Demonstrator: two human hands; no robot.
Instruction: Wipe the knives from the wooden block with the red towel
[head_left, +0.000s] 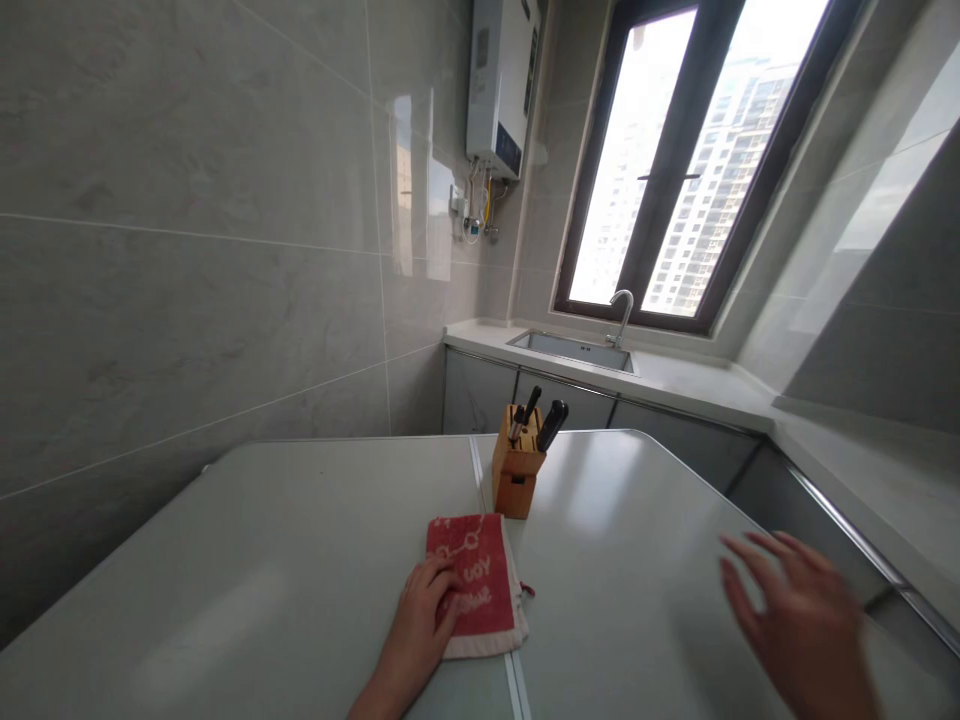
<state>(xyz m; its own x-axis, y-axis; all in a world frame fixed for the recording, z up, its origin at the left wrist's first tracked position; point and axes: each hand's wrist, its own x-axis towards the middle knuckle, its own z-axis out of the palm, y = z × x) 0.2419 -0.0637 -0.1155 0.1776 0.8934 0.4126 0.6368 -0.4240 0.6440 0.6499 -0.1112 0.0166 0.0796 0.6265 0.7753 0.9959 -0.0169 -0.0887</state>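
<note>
Close and blurred, right of the knife block (515, 492) and nearer me, my right hand (799, 620) hovers over the pale table (225, 570), fingers spread, holding nothing. Just on the block's near side lies a red cloth (491, 560). My left hand (424, 605) rests on it, fingers laid loosely rather than gripping, probably to keep it flat. Knives (553, 425) stand handles-up in the block, presumably so their blades stay covered.

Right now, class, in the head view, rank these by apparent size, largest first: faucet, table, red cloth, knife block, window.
1. Table
2. Window
3. Red cloth
4. Knife block
5. Faucet
Being nearer the camera helps the cloth outrank the block.
</note>
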